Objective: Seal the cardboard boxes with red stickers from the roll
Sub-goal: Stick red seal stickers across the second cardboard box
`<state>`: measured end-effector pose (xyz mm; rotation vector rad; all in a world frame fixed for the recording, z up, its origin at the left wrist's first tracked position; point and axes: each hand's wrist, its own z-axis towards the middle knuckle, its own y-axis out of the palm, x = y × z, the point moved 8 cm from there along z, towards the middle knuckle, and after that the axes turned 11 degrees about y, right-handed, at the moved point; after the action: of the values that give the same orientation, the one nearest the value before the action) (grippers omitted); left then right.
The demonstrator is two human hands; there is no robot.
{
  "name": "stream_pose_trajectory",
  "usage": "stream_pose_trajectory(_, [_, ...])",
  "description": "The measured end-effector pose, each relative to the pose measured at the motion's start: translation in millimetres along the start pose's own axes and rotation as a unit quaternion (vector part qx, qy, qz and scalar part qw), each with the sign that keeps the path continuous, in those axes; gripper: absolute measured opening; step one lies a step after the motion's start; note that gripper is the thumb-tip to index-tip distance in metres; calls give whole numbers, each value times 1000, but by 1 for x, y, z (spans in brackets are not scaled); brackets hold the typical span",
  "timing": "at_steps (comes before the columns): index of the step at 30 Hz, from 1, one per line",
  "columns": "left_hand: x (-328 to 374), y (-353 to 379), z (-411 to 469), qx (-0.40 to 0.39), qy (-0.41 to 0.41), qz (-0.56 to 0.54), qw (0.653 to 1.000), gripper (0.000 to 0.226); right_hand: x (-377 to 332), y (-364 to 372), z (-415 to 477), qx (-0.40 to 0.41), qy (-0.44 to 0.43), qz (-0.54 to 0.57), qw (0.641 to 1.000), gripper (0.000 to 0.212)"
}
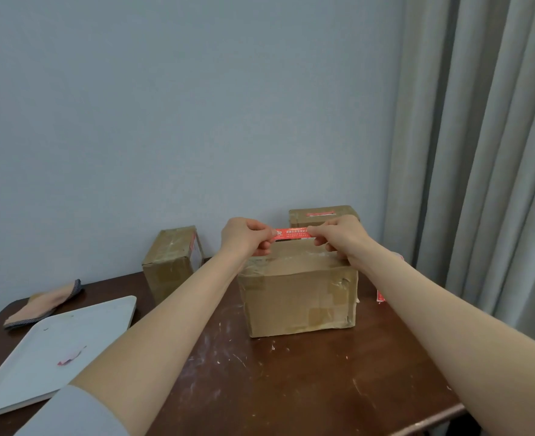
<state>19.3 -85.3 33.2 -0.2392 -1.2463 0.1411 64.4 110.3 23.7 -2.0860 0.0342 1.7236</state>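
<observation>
Prob. a spare room at home used for packing: plain blue-grey wall (165,105) across top, grey curtain (480,152) at right, scuffed dark wood table (291,388) w/ taped cardboard boxes (297,300) mid-frame, white tray (71,341) lower left.

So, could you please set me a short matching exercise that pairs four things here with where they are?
Things:
1. red sticker
2. white tray
3. tan cloth
4. front box

Places:
A. at the far left of the table
B. pinched between the left hand and the right hand
C. near left, holding a pink scrap
D. mid-table, just below both hands

Pairs: 1-B, 2-C, 3-A, 4-D
</observation>
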Motion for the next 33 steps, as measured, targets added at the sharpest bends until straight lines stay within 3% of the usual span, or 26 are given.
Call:
stream_pose_trajectory(3, [-4, 1, -3, -1, -12, -17, 1000, 22, 3, 1, 3, 4, 0, -22, 1000, 19])
stream_pose_trajectory(8, [-6, 0, -6, -19, -7, 79, 997, 6, 3, 1, 7, 46, -29, -163, 985, 31])
stream_pose_trajectory(11, [-4, 3, -6, -34, 13, 175, 984, 10, 3, 6, 8, 70, -35, -231, 970, 38])
stream_pose_trajectory(14, [-1, 7, -5, -45, 25, 237, 970, 13, 3, 9, 8, 89, -34, -274, 957, 33])
stream_pose_trajectory(21, [-6, 13, -1, -74, 21, 306, 949, 13, 4, 10, 12, 100, -29, -311, 945, 22])
stream_pose_trajectory(33, [-12, 19, 6, -97, 15, 363, 927, 16, 0, 11, 8, 120, -13, -365, 923, 23])
